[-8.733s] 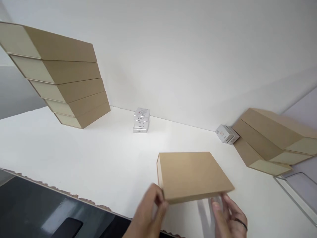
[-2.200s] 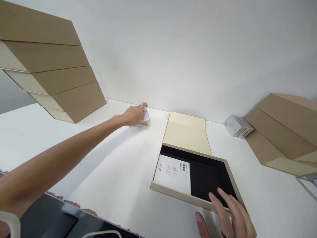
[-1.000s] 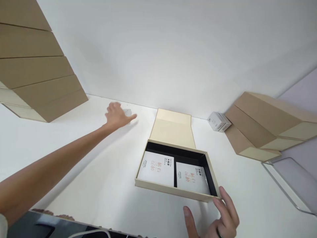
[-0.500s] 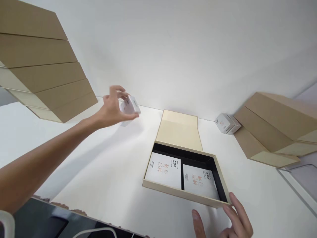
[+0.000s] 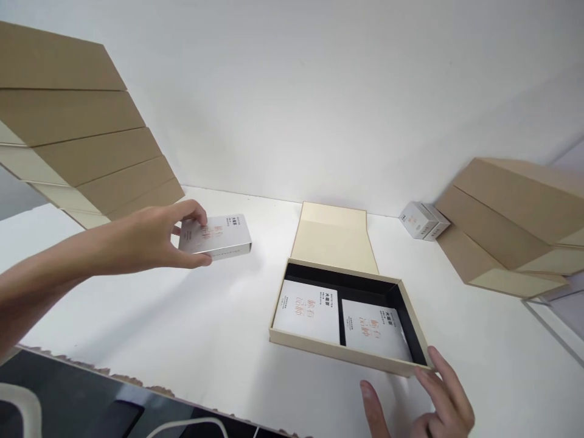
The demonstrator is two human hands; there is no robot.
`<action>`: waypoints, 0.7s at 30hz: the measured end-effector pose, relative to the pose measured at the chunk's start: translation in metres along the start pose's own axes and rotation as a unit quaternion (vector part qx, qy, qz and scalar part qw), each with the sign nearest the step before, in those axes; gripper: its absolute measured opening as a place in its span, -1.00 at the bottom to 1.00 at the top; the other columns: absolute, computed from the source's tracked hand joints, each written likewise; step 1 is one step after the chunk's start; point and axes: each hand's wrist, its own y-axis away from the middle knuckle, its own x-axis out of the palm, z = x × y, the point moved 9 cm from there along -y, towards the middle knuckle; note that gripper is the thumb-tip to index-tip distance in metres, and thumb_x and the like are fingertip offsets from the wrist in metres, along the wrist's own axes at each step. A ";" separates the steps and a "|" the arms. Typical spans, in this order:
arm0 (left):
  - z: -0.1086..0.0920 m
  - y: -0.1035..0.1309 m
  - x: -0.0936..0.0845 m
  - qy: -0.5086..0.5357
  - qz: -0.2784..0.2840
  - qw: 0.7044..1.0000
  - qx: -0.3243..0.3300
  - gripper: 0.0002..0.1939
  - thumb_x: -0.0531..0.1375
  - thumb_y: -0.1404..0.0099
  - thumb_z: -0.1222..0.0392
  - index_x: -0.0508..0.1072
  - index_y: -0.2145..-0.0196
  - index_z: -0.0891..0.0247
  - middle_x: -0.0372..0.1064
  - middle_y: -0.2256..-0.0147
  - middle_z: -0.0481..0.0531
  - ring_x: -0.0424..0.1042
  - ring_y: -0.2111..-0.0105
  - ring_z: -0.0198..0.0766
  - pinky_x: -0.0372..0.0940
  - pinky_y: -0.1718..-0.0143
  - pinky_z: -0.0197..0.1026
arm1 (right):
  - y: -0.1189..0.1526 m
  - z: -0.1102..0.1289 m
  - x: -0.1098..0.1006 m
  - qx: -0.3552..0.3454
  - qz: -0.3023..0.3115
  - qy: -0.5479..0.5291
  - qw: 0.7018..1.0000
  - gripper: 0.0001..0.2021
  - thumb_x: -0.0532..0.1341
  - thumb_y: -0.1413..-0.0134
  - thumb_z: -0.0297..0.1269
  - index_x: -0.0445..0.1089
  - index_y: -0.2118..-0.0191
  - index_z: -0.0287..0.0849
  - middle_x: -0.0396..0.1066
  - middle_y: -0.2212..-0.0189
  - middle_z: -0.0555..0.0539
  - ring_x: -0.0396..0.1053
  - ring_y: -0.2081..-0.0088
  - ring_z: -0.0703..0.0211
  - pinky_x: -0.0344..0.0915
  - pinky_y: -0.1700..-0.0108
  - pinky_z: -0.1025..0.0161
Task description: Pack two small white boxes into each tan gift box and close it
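My left hand (image 5: pixel 182 237) grips a small white tea box (image 5: pixel 219 234) by its left end, just above the table, its printed face turned up. To the right lies an open cream gift box (image 5: pixel 337 351) with a black inside, its lid (image 5: pixel 335 237) folded back towards the wall. Two white tea boxes lie side by side in it, the left tea box (image 5: pixel 308 311) and the right tea box (image 5: pixel 376 328). My right hand (image 5: pixel 426 398) has its fingers apart, fingertips touching the gift box's near right corner.
A stack of tan boxes (image 5: pixel 82 121) stands at the left. More tan boxes (image 5: pixel 511 219) are piled at the right, with small white boxes (image 5: pixel 422 220) beside them against the wall. White cables (image 5: pixel 191 421) lie below the table's chipped front edge (image 5: pixel 132 380).
My left hand has moved left and nearer, turning the tea box from tilted to nearly flat with its print showing. My right hand stays at the gift box's corner.
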 end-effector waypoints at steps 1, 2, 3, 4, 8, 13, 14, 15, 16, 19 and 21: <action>-0.012 0.005 -0.002 -0.001 0.000 1.000 0.013 -0.39 0.41 0.01 -0.22 0.39 0.08 0.06 0.50 0.08 0.03 0.48 0.08 0.16 0.28 0.18 -0.04 | -0.001 0.000 0.000 0.025 0.002 -0.003 1.000 -0.51 0.57 0.16 -0.30 0.17 0.45 -0.10 0.39 0.16 -0.29 0.39 -0.14 -0.40 0.47 0.21 -0.05; -0.026 0.009 0.002 -0.006 0.007 1.000 0.028 -0.39 0.39 -0.01 -0.25 0.39 0.06 0.04 0.50 0.05 0.03 0.48 0.05 0.17 0.30 0.19 -0.04 | -0.003 0.000 0.000 0.049 0.004 -0.005 0.999 -0.59 0.55 0.12 -0.30 0.27 0.36 -0.15 0.39 0.10 -0.34 0.37 -0.17 -0.42 0.47 0.18 -0.10; -0.043 0.013 0.011 -0.006 0.019 0.999 0.046 -0.41 0.37 -0.05 -0.26 0.39 0.04 0.03 0.50 0.02 0.03 0.47 0.03 0.18 0.32 0.19 -0.03 | -0.004 0.001 0.000 0.069 0.007 -0.009 0.998 -0.62 0.53 0.08 -0.30 0.34 0.24 -0.20 0.38 0.03 -0.40 0.35 -0.19 -0.43 0.47 0.13 -0.14; -0.063 0.017 0.022 0.010 0.031 0.997 0.067 -0.42 0.36 -0.07 -0.26 0.39 0.04 0.04 0.50 0.01 0.04 0.48 0.03 0.17 0.34 0.19 -0.02 | -0.005 0.002 0.000 0.085 0.012 -0.012 0.996 -0.58 0.51 0.03 -0.30 0.36 0.11 -0.25 0.35 -0.05 -0.45 0.34 -0.21 -0.43 0.46 0.09 -0.19; -0.166 0.038 0.079 0.113 0.122 0.966 0.198 -0.36 0.40 -0.09 -0.22 0.36 -0.01 0.13 0.46 -0.06 0.13 0.49 0.02 0.08 0.45 0.14 -0.01 | -0.008 0.009 0.000 0.086 0.021 -0.020 0.996 -0.42 0.47 -0.03 -0.36 0.26 -0.12 -0.35 0.20 -0.22 -0.59 0.26 -0.27 -0.46 0.43 0.01 -0.26; -0.261 0.052 -0.017 0.233 -0.259 0.847 0.401 -0.53 0.31 -0.34 -0.12 0.27 -0.03 0.13 0.27 -0.17 -0.02 0.25 -0.28 -0.09 0.28 -0.23 -0.05 | -0.011 0.013 0.001 0.093 0.041 -0.027 0.995 -0.39 0.43 -0.05 -0.41 0.20 -0.17 -0.35 0.11 -0.27 -0.62 0.21 -0.29 -0.48 0.37 -0.05 -0.34; -0.260 0.051 -0.041 0.247 -0.349 0.810 0.401 -0.72 0.22 -0.44 0.05 0.25 0.00 0.12 0.25 -0.12 -0.07 0.29 -0.24 -0.15 0.27 -0.22 -0.06 | -0.012 0.013 0.001 0.110 0.046 -0.037 0.992 -0.37 0.41 -0.08 -0.41 0.17 -0.21 -0.34 0.10 -0.27 -0.61 0.18 -0.31 -0.47 0.34 -0.09 -0.37; -0.253 0.051 -0.061 0.281 -0.432 0.757 0.401 -0.85 0.13 -0.47 0.22 0.23 0.05 0.13 0.25 -0.05 -0.09 0.37 -0.15 -0.22 0.30 -0.14 -0.08 | -0.014 0.014 0.001 0.122 0.049 -0.046 0.990 -0.36 0.40 -0.10 -0.40 0.13 -0.23 -0.32 0.09 -0.28 -0.59 0.15 -0.33 -0.45 0.31 -0.13 -0.39; -0.247 0.045 -0.069 0.312 -0.453 0.732 0.401 -0.87 0.11 -0.46 0.31 0.22 0.09 0.15 0.24 0.01 -0.06 0.42 -0.07 -0.26 0.34 -0.06 -0.11 | -0.016 0.015 0.002 0.136 0.054 -0.052 0.988 -0.36 0.38 -0.12 -0.39 0.11 -0.25 -0.30 0.07 -0.29 -0.57 0.12 -0.35 -0.41 0.28 -0.17 -0.39; -0.231 0.024 -0.045 0.363 -0.345 0.774 0.387 -0.89 0.15 -0.41 0.31 0.24 0.22 0.18 0.35 0.15 0.00 0.48 0.11 -0.27 0.40 0.13 -0.15 | -0.022 0.019 -0.001 0.166 0.063 -0.053 0.983 -0.42 0.34 -0.19 -0.36 0.10 -0.24 -0.21 0.09 -0.30 -0.49 0.10 -0.37 -0.31 0.27 -0.20 -0.28; -0.223 0.024 0.010 0.296 -0.189 0.862 0.366 -0.91 0.18 -0.40 0.18 0.31 0.25 0.18 0.46 0.18 0.04 0.51 0.15 -0.19 0.44 0.10 -0.07 | -0.030 0.019 -0.007 0.167 0.071 -0.037 0.983 -0.46 0.33 -0.20 -0.33 0.12 -0.21 -0.19 0.12 -0.29 -0.46 0.13 -0.36 -0.27 0.28 -0.17 -0.18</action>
